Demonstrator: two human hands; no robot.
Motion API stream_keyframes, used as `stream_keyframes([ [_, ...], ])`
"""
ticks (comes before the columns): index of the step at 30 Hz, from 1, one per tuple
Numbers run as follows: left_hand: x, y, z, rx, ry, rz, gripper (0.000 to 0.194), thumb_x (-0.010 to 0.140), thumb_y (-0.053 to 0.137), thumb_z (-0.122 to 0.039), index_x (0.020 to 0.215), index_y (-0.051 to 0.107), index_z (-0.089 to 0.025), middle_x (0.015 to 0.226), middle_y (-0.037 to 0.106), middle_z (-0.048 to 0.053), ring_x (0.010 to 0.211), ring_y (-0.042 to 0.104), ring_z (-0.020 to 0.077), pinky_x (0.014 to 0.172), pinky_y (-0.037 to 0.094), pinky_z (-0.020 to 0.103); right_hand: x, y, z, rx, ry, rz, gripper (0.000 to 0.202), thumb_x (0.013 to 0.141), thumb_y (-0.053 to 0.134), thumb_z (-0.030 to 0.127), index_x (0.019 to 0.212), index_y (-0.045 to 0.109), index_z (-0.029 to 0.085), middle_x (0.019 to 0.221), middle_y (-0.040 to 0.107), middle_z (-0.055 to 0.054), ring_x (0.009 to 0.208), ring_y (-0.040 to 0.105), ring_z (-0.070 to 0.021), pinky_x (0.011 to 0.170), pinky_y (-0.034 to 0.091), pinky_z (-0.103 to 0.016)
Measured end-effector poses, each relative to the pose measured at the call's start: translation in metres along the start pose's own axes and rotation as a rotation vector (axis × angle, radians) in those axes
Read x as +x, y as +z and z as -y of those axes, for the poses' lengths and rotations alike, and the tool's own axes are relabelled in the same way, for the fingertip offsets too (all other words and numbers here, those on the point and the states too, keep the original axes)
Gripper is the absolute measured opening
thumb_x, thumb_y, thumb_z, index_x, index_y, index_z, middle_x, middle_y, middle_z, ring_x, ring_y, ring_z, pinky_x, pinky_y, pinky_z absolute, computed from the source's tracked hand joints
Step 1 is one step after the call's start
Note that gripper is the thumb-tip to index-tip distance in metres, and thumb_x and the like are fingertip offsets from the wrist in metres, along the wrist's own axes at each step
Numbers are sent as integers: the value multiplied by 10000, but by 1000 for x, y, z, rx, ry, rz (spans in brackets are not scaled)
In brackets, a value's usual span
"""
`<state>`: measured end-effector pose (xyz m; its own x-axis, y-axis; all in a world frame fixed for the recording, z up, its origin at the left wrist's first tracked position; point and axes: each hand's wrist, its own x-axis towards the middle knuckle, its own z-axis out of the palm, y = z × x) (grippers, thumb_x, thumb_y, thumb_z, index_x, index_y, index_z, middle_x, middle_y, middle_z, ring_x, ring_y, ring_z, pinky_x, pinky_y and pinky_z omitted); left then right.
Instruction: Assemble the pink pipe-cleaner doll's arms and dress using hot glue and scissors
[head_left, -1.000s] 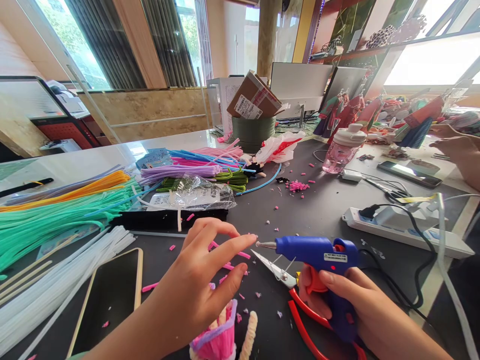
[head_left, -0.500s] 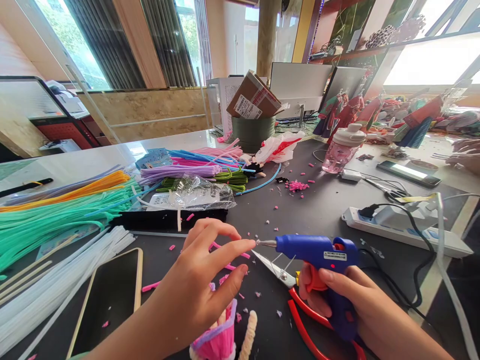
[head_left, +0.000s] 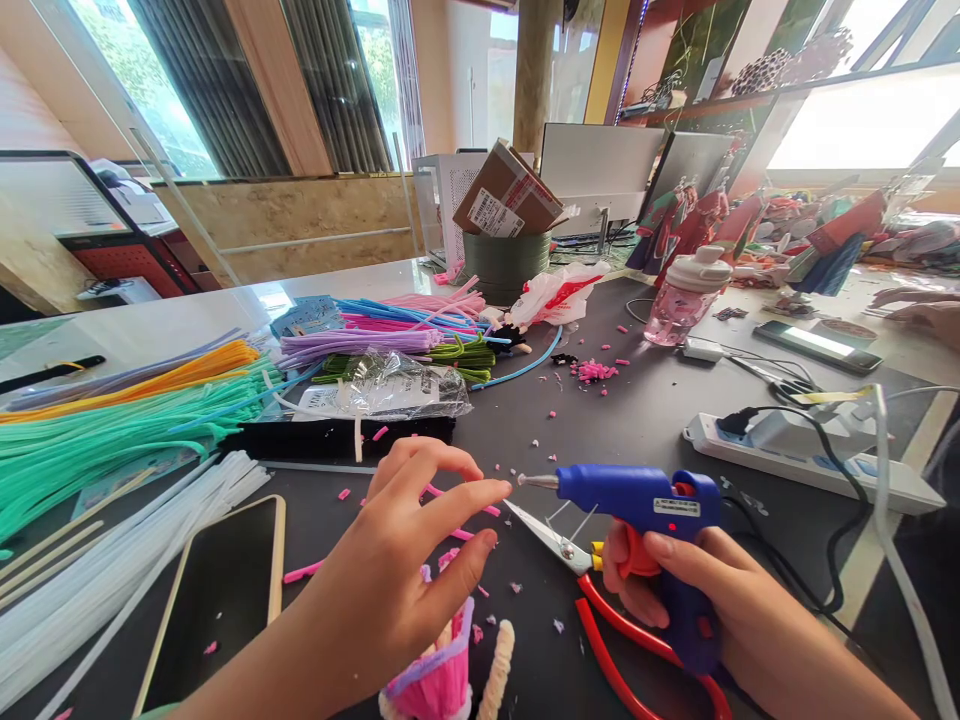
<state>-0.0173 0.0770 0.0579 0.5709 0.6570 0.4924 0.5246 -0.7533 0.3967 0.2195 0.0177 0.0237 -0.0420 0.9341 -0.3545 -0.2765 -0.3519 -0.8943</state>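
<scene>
My right hand (head_left: 675,570) is wrapped round the handle of a blue glue gun (head_left: 615,492), with a finger at its red trigger. The metal nozzle points left, a small gap from my left index fingertip. My left hand (head_left: 420,540) has its fingers apart and hovers over a pink and lilac fuzzy piece (head_left: 439,675), which it partly hides. A cream fuzzy stick (head_left: 496,670) lies beside that piece. Red-handled scissors (head_left: 615,640) lie under the glue gun, blades toward my left hand.
Pipe cleaner bundles (head_left: 112,430) and a phone (head_left: 217,600) lie at left. A power strip (head_left: 810,460), another phone (head_left: 817,345) and a pink bottle (head_left: 686,295) stand or lie at right. Pink scraps (head_left: 595,370) dot the table. A person's hand (head_left: 926,310) shows at the right edge.
The glue gun in my right hand has moved slightly right, widening the gap between nozzle and left fingertip. My left hand has hardly moved. The other person's hand at the right edge has shifted.
</scene>
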Motion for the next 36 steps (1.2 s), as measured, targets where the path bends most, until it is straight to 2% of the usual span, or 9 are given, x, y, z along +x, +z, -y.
stream_keyframes([
  [5,0,2,0,-2,-45,15,272,860,488,-146,1070,599,-279,1034,532,51,1007,464,224,893,393,416,-2,-20,24,-4,-184,-184,374,556,765,516,649,662,169,480,496,9,477,463,-113,479,391,-210],
  [9,6,8,1,-44,-102,76,261,858,479,-180,1053,619,-281,1034,535,48,1025,470,226,941,381,442,-7,-38,39,16,-273,-334,308,557,771,456,637,668,177,592,599,-34,458,465,-98,466,428,-203],
  [13,25,17,2,-71,-158,237,256,847,497,-230,1062,633,-250,1055,544,62,1030,495,229,928,412,423,-14,-52,43,-7,-338,-394,301,560,773,450,645,679,177,614,614,-39,463,487,-101,462,447,-192],
  [17,57,34,-6,-13,-73,434,273,833,523,-243,1072,644,-193,1023,592,87,1007,540,243,909,442,414,-24,-66,47,-42,-376,-438,304,525,796,433,661,686,185,631,634,-52,459,512,-129,440,461,-232],
  [21,93,68,-21,-10,74,525,261,824,555,-243,1050,667,-178,1019,636,93,1002,572,251,895,463,400,-38,-79,53,-57,-371,-474,262,571,791,413,673,686,196,651,654,-62,506,529,-152,477,466,-255],
  [25,128,118,-34,-49,228,596,236,861,524,-185,1050,664,-163,1023,659,92,978,607,218,874,484,335,-50,-82,58,-53,-368,-518,219,615,775,398,651,687,200,639,652,-60,517,522,-158,487,447,-278],
  [29,155,166,-48,-68,392,662,273,890,542,-290,1133,569,-168,1155,599,83,975,606,214,828,515,425,-58,-79,61,-35,-373,-499,249,587,792,428,647,674,217,582,607,-30,498,504,-166,460,425,-297],
  [32,171,193,-59,-89,515,696,284,894,533,-302,1152,558,-186,1196,575,89,989,596,214,832,513,423,-62,-79,63,-31,-414,-497,281,549,817,431,660,658,228,609,609,-12,508,505,-156,468,417,-283],
  [36,186,220,-71,-126,623,753,298,890,540,-303,1162,550,-180,1196,574,90,990,596,218,828,515,427,-61,-86,62,-54,-385,-527,257,640,751,427,652,640,196,574,606,-21,509,515,-153,467,408,-271],
])
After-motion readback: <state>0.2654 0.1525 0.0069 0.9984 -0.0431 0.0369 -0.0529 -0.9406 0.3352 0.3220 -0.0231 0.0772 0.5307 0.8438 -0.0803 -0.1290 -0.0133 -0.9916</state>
